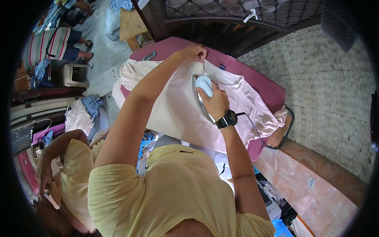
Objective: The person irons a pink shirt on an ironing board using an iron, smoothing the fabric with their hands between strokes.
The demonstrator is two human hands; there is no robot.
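Observation:
A pale pink garment (166, 102) is spread over a maroon padded ironing board (260, 87), its folds bunched at the right end. My right hand (216, 102) is wrapped round the handle of an iron (203, 85), whose metal plate rests on the cloth near the middle. From the iron a dark cord runs off to the right. At the far edge of the board my left hand (194, 52) is closed, pinching the garment's edge just beyond the iron's tip. A black watch (227, 119) is on my right wrist.
A small teal tool (149, 56) lies on the board's far left. Beyond stands a dark metal grille (233, 12). Another person in a yellow shirt (77, 170) is close on my left; one in a striped top (45, 43) is farther off by a stool (75, 75).

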